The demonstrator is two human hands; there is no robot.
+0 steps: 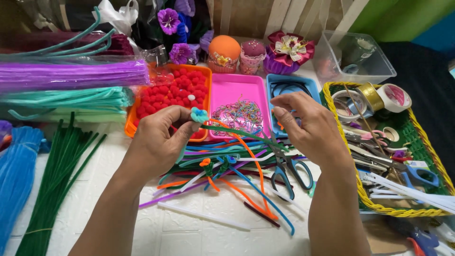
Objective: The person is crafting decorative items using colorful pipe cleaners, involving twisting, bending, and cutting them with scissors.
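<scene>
Left hand (156, 142) raised above the white tabletop (189, 223), fingers (182, 118) pinched narrow on a small light-blue fuzzy pipe-cleaner flower (199, 114), kept up at eye level for close work. Dark green pipe-cleaner stem (241, 132) running from that flower toward the right hand (308, 128), whose fingers curl together near its far end, probably gripping it, though the contact is hidden. Below the fingers, a loose heap of coloured pipe cleaners (227, 166) and blue-handled scissors (291, 173). Beyond the fingers, an orange tray of red pompoms (166, 95) and a pink tray of small clips (237, 111). Right of the fingers, a yellow-rimmed basket (353, 178) of tape rolls.
</scene>
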